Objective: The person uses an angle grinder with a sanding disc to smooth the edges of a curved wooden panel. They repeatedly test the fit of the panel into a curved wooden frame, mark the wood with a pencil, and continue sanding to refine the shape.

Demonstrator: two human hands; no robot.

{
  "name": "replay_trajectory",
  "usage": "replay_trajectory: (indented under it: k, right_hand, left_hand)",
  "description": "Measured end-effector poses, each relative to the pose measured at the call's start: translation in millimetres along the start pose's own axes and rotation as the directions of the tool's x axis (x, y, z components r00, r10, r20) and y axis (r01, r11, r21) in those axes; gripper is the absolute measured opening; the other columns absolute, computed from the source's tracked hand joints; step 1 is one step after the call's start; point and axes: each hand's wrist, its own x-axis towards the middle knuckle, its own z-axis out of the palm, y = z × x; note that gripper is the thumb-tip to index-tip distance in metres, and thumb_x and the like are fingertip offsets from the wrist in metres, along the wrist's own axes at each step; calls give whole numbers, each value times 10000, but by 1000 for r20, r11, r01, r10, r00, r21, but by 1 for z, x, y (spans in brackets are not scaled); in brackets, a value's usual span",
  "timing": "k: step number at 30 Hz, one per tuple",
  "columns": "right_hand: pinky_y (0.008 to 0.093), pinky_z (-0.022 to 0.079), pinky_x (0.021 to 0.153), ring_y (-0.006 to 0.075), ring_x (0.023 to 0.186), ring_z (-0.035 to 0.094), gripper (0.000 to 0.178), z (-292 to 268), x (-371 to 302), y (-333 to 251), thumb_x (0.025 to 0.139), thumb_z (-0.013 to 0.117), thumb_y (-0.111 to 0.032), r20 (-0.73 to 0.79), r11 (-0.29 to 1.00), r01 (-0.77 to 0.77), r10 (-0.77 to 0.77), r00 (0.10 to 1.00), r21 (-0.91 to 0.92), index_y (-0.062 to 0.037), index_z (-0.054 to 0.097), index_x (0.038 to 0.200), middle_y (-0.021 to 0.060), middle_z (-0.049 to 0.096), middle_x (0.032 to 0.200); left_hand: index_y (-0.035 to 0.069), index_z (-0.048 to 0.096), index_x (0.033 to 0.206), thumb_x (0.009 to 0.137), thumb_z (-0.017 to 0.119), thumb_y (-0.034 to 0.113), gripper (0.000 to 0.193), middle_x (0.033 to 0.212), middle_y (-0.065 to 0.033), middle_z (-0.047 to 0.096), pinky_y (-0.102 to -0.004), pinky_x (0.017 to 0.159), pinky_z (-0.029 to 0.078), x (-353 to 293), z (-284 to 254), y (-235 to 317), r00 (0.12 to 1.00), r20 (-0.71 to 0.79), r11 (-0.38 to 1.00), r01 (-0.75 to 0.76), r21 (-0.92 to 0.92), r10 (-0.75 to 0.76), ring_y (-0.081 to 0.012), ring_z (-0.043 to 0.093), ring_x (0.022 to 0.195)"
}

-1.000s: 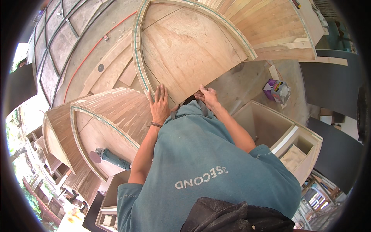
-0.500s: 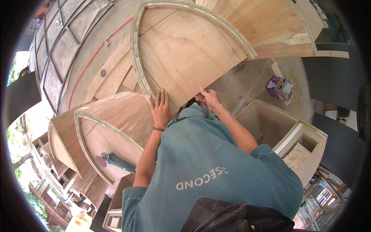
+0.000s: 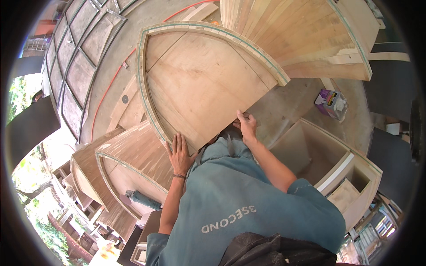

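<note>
A pointed-arch plywood panel (image 3: 204, 84) with a raised curved rim marked by a green line lies tilted in front of me. My left hand (image 3: 179, 157) rests flat with extended fingers on its near left corner, one finger reaching the rim. At the straight near edge, my right hand (image 3: 246, 126) grips the panel, thumb on top and fingers curled partly out of sight beneath. What supports the panel's near edge is hidden by my body.
At left, a similar arched wooden piece (image 3: 128, 175) carries an angle grinder (image 3: 144, 200). An open wooden cabinet (image 3: 328, 153) stands at right, below a purple box (image 3: 330, 104). A curved slatted wooden piece (image 3: 297, 37) is behind. An orange cord (image 3: 106, 88) crosses the floor near a metal frame (image 3: 82, 53).
The panel has come nearer to me and slightly left, with both hands staying on its near edge. The whole view has shifted a little too.
</note>
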Motion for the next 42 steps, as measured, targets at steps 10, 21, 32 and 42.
replay_trajectory:
  k: [10, 21, 32, 42]
  right_hand:
    - [327, 600, 784, 161, 883, 682, 312, -41, 61, -51, 990, 731, -290, -166, 984, 161, -171, 971, -75, -8, 626, 1075, 75, 707, 1014]
    - [407, 624, 857, 238, 991, 712, 341, -48, 71, -82, 1049, 628, -284, 12, 996, 24, -25, 1000, 84, 1, 559, 1223, 103, 683, 1141]
    - [398, 609, 906, 214, 1023, 697, 336, -60, 87, -88, 1068, 594, -286, -29, 989, 68, -64, 998, 135, 20, 651, 1193, 104, 699, 1145]
    - [407, 595, 937, 210, 1020, 691, 326, -62, 89, -90, 1068, 601, -275, -20, 988, 37, -34, 999, 147, 13, 657, 1209, 98, 695, 1159]
  left_hand:
    - [16, 432, 1533, 704, 846, 494, 1042, 1626, -116, 413, -589, 1285, 104, 4, 9, 1, 999, 28, 1000, 23, 18, -23, -278, 319, 1537]
    - [22, 429, 1538, 678, 866, 445, 1053, 1631, -115, 407, -586, 1285, 113, 5, 8, 4, 998, 47, 999, 36, 10, -37, -287, 333, 1530]
    - [37, 417, 1550, 658, 870, 448, 1082, 1633, -104, 406, -583, 1292, 100, 5, 8, 2, 996, 71, 998, 50, 25, -52, -279, 335, 1526]
    - [40, 407, 1557, 643, 873, 461, 1109, 1638, -99, 399, -585, 1292, 90, 4, 12, 2, 998, 46, 999, 45, 13, -45, -280, 328, 1529]
